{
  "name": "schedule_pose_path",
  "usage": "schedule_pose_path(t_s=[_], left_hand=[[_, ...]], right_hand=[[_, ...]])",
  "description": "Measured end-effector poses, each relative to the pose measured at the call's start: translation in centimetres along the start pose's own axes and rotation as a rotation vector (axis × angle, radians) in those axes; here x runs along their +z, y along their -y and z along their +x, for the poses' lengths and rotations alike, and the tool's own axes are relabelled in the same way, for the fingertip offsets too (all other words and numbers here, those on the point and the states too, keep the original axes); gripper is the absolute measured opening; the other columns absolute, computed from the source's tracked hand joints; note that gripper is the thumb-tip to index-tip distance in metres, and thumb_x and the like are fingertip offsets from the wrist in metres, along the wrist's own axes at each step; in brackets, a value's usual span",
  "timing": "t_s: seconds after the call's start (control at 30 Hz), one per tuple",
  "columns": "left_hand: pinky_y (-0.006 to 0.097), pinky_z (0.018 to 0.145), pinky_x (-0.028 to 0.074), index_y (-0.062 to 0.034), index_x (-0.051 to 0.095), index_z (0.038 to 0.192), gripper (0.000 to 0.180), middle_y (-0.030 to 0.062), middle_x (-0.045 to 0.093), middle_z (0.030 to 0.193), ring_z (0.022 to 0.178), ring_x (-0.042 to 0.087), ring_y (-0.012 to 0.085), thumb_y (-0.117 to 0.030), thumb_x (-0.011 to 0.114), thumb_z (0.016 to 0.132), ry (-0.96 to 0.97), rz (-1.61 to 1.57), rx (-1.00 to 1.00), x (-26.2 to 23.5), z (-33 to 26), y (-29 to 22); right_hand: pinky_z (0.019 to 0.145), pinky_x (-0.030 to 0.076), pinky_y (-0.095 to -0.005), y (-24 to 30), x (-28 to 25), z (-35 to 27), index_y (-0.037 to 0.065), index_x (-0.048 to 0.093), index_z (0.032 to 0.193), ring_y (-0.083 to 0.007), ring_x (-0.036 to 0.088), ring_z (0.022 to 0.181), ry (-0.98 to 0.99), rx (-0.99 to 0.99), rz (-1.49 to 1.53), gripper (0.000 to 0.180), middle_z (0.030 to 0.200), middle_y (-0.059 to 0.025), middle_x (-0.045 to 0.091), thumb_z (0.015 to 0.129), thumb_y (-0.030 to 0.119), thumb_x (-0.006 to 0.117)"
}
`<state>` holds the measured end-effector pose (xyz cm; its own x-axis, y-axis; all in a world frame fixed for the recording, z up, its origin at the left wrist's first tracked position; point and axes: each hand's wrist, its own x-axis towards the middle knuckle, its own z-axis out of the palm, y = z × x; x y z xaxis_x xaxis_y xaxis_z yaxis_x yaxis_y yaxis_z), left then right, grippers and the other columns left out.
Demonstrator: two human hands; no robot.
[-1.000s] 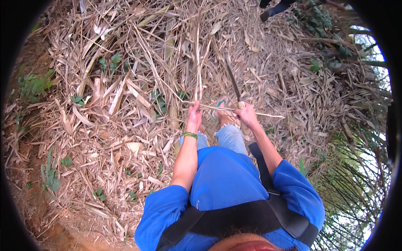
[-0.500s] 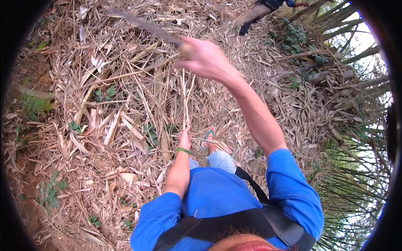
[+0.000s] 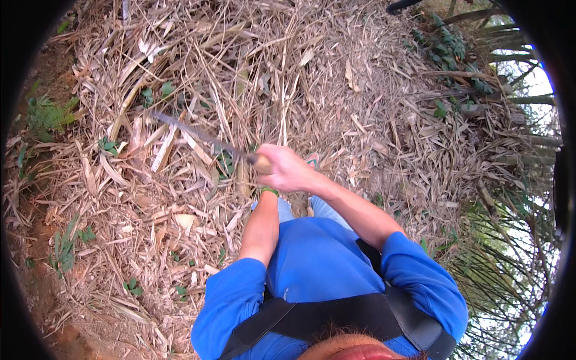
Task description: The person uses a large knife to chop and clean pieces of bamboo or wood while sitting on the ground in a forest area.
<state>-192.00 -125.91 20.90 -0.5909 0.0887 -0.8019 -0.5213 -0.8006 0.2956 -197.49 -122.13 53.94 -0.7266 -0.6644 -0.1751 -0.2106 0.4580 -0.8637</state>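
Right hand: the right hand (image 3: 287,169) sits at the centre of the frame, fist wrapped tight round the pale handle of a long knife (image 3: 201,137).
Long knife: its dark, narrow blade runs from the fist toward the upper left, over the litter; motion blur softens the edge.
Handling: the knife looks stiff, thin and weighted toward the tip; I judge the wooden handle the only safe place to hold, well clear of the blade.
Left hand: the left hand is hidden behind the right wrist; only the forearm and a green wristband (image 3: 269,191) show, so I cannot tell whether it is holding anything.
Stalks: thin dry stalks (image 3: 282,114) stand upright just above the hands; brittle and light by the look.
Ground: dry leaf litter (image 3: 180,198), loose and uneven, bare red soil (image 3: 42,282) at the lower left.
Surroundings: green plants (image 3: 45,114) at the left edge, bamboo stems (image 3: 510,60) at the upper right.
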Motion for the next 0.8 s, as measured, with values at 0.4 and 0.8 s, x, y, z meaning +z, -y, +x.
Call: schedule_pose_path(t_s=[0.4, 0.8], left_hand=[[0.042, 0.066, 0.052, -0.0027, 0.06, 0.105, 0.051, 0.0147, 0.066, 0.083, 0.072, 0.064, 0.0289, -0.05, 0.06, 0.086, 0.004, 0.189, -0.207, 1.3, 1.8, -3.7], [0.037, 0.051, 0.055, -0.0129, 0.062, 0.106, 0.021, 0.0037, 0.064, 0.077, 0.065, 0.063, 0.0203, -0.028, 0.066, 0.092, 0.122, 0.7, -0.581, 4.1, 11.7, -3.2]], right_hand=[[0.065, 0.051, -0.0283, -7.3, -4.7, -19.3, 0.001, 0.061, 0.099, -0.0131, 0.062, 0.069, -0.542, 0.773, 0.32, 0.026, 0.081, -0.0045, 0.063, 0.074, 0.003, 0.07], [0.054, 0.047, -0.027, -19.9, -2.0, -30.8, -0.001, 0.061, 0.094, -0.0113, 0.058, 0.057, -0.725, 0.952, 0.533, 0.019, 0.07, -0.0036, 0.061, 0.077, 0.0, 0.069]])
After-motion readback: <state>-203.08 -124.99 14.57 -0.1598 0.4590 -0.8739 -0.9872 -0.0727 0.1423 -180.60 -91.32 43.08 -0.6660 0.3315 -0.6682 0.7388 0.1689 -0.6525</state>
